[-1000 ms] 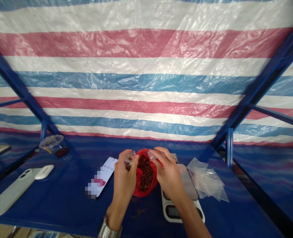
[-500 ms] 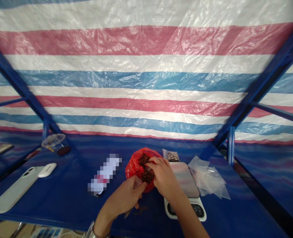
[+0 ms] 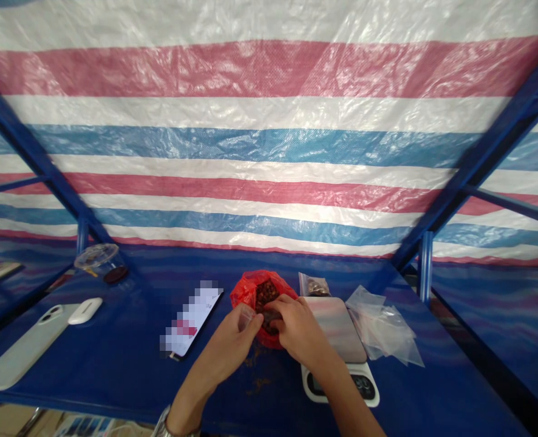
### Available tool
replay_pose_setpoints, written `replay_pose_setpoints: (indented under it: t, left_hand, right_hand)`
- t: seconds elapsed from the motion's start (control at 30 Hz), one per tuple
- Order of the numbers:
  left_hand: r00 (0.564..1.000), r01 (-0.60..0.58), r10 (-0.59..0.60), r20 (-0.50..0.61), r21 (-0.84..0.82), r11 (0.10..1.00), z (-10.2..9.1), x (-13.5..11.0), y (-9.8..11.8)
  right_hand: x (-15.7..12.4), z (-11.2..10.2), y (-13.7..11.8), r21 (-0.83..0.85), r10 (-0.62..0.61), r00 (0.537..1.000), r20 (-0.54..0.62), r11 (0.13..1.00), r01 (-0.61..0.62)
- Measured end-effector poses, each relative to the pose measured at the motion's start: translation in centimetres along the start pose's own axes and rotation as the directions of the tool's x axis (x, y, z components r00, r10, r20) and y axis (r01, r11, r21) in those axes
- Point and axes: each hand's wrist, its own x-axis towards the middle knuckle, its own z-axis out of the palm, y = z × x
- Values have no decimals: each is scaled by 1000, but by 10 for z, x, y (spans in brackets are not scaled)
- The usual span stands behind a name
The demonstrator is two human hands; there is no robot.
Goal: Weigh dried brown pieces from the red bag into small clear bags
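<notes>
Centrally, the red bag (image 3: 244, 290) stands open on the tabletop (image 3: 232, 409), its mouth full of brown pieces (image 3: 265, 290). The left hand (image 3: 236, 337) lies at the bag's near left edge; its grip is closed, thumb against fingers, on a small clear bag (image 3: 247, 314). The right hand (image 3: 299, 328) reaches over the near right edge, fingertips curled down among the brown pieces and close to the left thumb; whether its grip has hold of anything cannot be told, since the fingers hide what lies beneath.

The tabletop is blue and glossy, with crumbs (image 3: 258, 385) scattered near its front. Right of the red bag sits a kitchen scale (image 3: 337, 331), partly covered by the right forearm; a filled packet (image 3: 315, 285) lies just behind it, and flat empty bags (image 3: 385, 331) spread beside it. To the left lie a lit phone (image 3: 198, 321), a pale phone (image 3: 25, 352), a white case (image 3: 85, 311) and a plastic tub (image 3: 96, 262).

Behind, a striped tarpaulin (image 3: 269, 145) hangs between blue metal posts (image 3: 426, 267).
</notes>
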Motion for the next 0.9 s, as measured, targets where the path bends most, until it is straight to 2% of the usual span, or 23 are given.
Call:
replay_pose_setpoints:
  t: [0.17, 0.27, 0.43, 0.53, 0.73, 0.9]
  left_hand:
    - [1000, 22, -21, 21, -67, 998, -4, -6, 11]
    - [999, 31, -31, -6, -45, 998, -7, -5, 8]
    - [993, 25, -18, -116, 61, 998, -7, 3, -7]
    - [989, 4, 6, -149, 67, 998, -3, 4, -6]
    - [998, 15, -21, -62, -95, 995, 2, -1, 7]
    - [996, 39, -56, -73, -220, 975, 1, 1, 1]
  right_hand:
    - [1, 4, 1, 88, 9, 999, -31, 996, -7]
    - [1, 6, 3, 112, 12, 999, -34, 994, -8]
    - [2, 6, 2, -37, 47, 996, -70, 998, -50]
    - [4, 9, -2, -110, 57, 996, -61, 992, -63]
    - [8, 16, -6, -68, 64, 997, -35, 995, -67]
    - [9, 20, -1, 73, 40, 998, -42, 997, -37]
